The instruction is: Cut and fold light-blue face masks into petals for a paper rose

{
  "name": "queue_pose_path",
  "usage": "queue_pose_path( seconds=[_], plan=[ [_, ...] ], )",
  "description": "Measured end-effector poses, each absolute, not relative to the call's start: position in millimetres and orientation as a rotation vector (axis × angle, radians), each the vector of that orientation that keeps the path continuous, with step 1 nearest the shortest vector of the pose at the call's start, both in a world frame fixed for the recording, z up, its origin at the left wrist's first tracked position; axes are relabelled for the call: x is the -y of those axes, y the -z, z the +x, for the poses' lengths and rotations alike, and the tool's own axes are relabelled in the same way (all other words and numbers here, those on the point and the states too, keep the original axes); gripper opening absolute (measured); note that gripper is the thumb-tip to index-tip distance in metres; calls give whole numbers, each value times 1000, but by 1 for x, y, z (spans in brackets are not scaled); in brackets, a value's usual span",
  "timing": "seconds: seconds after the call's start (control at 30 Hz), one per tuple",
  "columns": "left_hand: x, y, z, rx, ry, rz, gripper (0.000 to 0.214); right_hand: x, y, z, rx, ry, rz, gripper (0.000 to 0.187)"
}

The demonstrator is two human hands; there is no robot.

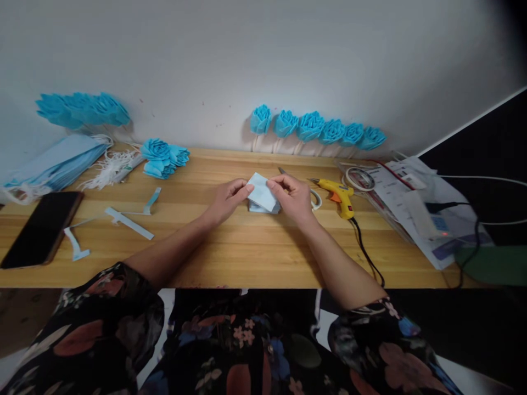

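Note:
Both my hands meet over the middle of the wooden table [230, 258]. My left hand [228, 199] pinches the left edge of a small pale-blue square piece of mask fabric [261, 192], and my right hand [293, 196] pinches its right edge, fingers closed. The piece is tilted up just above a small stack of similar blue squares [256, 208] lying on the table.
Blue fabric roses [317, 127] lean along the wall; more roses [163, 156] and a pile of face masks [53, 162] lie left. A phone [39, 227], cut strips [128, 223], a yellow glue gun [340, 195], tape roll [359, 176] and papers [415, 208] surround the hands.

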State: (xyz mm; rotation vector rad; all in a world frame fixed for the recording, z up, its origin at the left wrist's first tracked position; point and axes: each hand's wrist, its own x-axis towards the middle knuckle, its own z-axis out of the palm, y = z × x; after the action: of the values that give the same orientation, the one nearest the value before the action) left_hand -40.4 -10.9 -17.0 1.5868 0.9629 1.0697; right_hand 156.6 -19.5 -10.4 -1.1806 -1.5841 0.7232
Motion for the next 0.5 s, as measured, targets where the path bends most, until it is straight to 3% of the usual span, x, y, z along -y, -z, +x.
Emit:
queue_pose_path(
  seconds=[0.5],
  plan=[
    [11, 24, -39, -960, -1087, 1472, 41, 25, 12, 150, 1669, -717, -1164, 17]
  ],
)
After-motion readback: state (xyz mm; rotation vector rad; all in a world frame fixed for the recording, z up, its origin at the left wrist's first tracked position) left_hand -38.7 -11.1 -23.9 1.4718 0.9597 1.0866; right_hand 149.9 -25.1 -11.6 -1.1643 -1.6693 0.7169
